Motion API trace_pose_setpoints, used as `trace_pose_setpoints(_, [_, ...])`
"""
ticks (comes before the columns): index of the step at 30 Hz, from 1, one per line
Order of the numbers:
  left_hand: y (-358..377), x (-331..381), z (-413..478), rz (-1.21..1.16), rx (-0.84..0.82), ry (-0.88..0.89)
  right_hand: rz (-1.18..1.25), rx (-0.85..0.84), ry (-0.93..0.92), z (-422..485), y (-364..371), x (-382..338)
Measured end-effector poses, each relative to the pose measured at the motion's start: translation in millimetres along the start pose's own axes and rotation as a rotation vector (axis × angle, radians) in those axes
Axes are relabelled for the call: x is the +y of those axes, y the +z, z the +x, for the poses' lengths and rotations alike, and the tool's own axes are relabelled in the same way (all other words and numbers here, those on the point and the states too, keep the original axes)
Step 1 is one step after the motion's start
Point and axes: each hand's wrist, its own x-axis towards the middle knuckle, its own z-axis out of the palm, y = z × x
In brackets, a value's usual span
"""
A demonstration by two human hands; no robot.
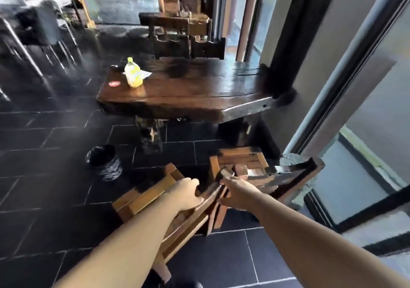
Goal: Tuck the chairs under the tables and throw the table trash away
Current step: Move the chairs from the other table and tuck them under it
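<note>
Hands are both closed on wooden chairs standing on the dark tiled floor [66, 132], in front of the near edge of the table [199, 101]. The left hand [187, 193] grips the top rail of the left chair [144, 199], whose seat points toward the left and whose back runs from lower left to upper right. The right hand [236, 193] is clamped on the back rail of the right chair [241, 161]; its seat lies toward the table, and the dark back rail stretches to the right, toward the glass door [355, 176]. The two chair backs nearly touch between the hands.

On the table, near its far left corner, a yellow plastic bottle [133, 74] stands upright with the cap on top. Just beside it lies a white paper [145, 74], and a round red and white sticker [114, 83] is close to the left edge.

On the floor to the left of the table leg stands a black trash bin [104, 161] with a dark liner; I cannot tell what is inside it.
</note>
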Motion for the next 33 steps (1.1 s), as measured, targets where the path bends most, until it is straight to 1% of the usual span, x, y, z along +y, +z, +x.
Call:
trace_pose_setpoints(4, [7.3, -25.4, 4.5, -0.106, 0.056, -0.072, -0.066, -0.059, -0.083, 35.0, 2.0, -16.9])
trace_pose_setpoints(6, [16.0, -39.0, 3.7, -0.15, 0.056, -0.12, -0.078, -0.101, -0.118, 49.3, 5.6, -25.8])
trace_pose_setpoints(10, [38.3, -60.4, -2.2, -0.15, 0.071, -0.233, -0.172, -0.202, -0.233, 69.7, 18.2, -37.9])
trace_pose_setpoints(14, [70.8, -63.4, -8.9, -0.187, 0.046, -0.323, -0.273, -0.247, -0.333, 86.1, 37.0, -29.9])
trace_pose_setpoints(17, [89.7, -53.9, -12.3, -0.223, 0.062, -0.404, -0.27, -0.271, -0.381, 97.9, 49.3, -19.1])
trace_pose_setpoints(22, [121.1, -38.5, -13.4, -0.24, 0.146, -0.551, -0.394, -0.255, -0.516, 118.7, 63.6, -1.8])
trace_pose_setpoints(25, [139.5, -31.0, -9.4, -0.162, 0.247, -0.617, -0.447, -0.215, -0.567, 133.3, 70.9, 11.0])
trace_pose_setpoints(28, [155.9, -27.6, -4.8, -0.049, 0.364, -0.641, -0.418, -0.217, -0.584, 144.5, 83.6, 20.8])
trace_pose_setpoints(30, [167.2, -29.9, -2.6, -0.024, 0.43, -0.638, -0.414, -0.226, -0.58, 150.2, 93.0, 25.6])
trace_pose_setpoints(33, [180.6, -35.4, 0.0, -0.019, 0.46, -0.634, -0.474, -0.179, -0.594, 159.7, 101.4, 34.3])
